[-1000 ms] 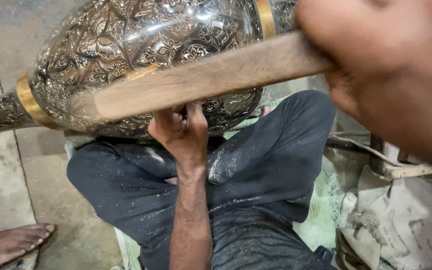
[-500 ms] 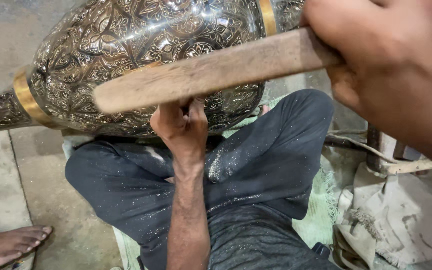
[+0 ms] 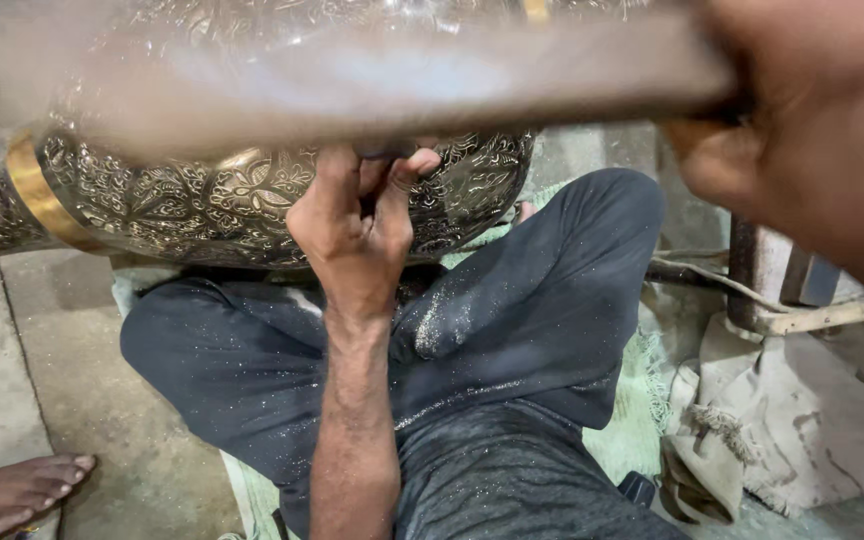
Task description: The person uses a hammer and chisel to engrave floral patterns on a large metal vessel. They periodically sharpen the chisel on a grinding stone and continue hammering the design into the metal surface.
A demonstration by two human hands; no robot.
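Brass engraved vase [image 3: 252, 190] lies on its side across the lap, left hand [image 3: 357, 235] pinching a small tool, mostly hidden, against its belly. Right hand [image 3: 812, 130] clamped on blurred wooden mallet [image 3: 382, 80] above the vase. Dark dusty trousers [image 3: 512, 330] below; bare foot [image 3: 12, 490] bottom left; grey cloth [image 3: 802, 420] at right.

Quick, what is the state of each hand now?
Left hand: closed, fingers pinching something small against the engraved metal vase.
Right hand: closed on the wooden stick, which is blurred.
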